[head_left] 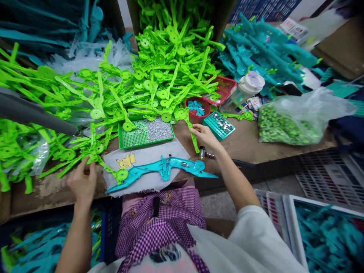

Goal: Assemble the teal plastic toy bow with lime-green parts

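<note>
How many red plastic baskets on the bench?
2: a round red plastic basket, holding small blue pieces, beyond the right hand; a rectangular red plastic basket behind it to the right. Others may be hidden under the lime-green plastic parts.

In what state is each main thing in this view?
Right hand: pinching a green piece.
Left hand: fingers bent, at the green pile.
Turquoise piece: lying on the cloth.
Cloth: spread out, edge ragged.
Green tray: partly filled with small grey pieces.
Red bowl: holding blue pieces.
Teal tray: holding small silvery pieces.
Plastic bag: holding small green pieces.
Jar: upright, seemingly closed.
Hammer: lying down.
</note>
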Motion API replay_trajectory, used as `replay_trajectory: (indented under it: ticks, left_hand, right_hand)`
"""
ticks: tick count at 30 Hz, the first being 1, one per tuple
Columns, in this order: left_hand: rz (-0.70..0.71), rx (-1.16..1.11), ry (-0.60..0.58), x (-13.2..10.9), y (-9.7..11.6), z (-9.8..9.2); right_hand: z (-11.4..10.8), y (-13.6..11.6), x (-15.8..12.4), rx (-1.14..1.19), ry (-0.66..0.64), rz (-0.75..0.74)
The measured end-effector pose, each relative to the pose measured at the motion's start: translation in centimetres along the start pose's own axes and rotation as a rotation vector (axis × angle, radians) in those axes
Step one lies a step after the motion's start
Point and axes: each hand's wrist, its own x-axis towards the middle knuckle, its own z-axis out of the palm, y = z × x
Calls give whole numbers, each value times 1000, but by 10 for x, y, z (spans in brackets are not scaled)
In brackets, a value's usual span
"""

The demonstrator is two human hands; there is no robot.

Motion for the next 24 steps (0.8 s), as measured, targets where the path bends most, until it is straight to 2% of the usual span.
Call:
replay_trajectory:
  ticks: [2,4,6,8,9,10,13,14,16,18,22,24]
  left_hand:
    - [128,14,77,0,24,2]
    - [304,-16,39,9,55,11]
    - [448,-42,-56,28,90,27]
    - [578,-18,-194,51,122,48]
    - [613,29,-244,63,134,57]
    - [634,87,-290,73,143,66]
    - [628,213,-363,92,150,85]
    - [613,229,-366,96,147,89]
    - [591,231,-358,98,137,95]
    - [586,212,-345,99,128,100]
    - [546,119,-263,98,131,99]
    - [577,62,-293,92,140,93]
  right_hand:
    - [4,-9,-6,-106,-76,-40]
    - [20,-25,-5,-214,-203,-107]
    - [45,-46,6,-287,-320,-206]
    - [69,-66,24,-305,-361,-302]
    - [77,-73,34,-292,-337,-327]
    - [81,-77,43,-292,-257,-332]
    - [69,-73,59,-379,127,-241]
    - [61,-66,60,-416,196,-215]
    - [48,-52,58,-470,193,-207]
    - [44,-41,55,-500,157,-202]
    - [62,-44,64,-582,184,-143]
    - [73,-51,69,-679,146,-178]
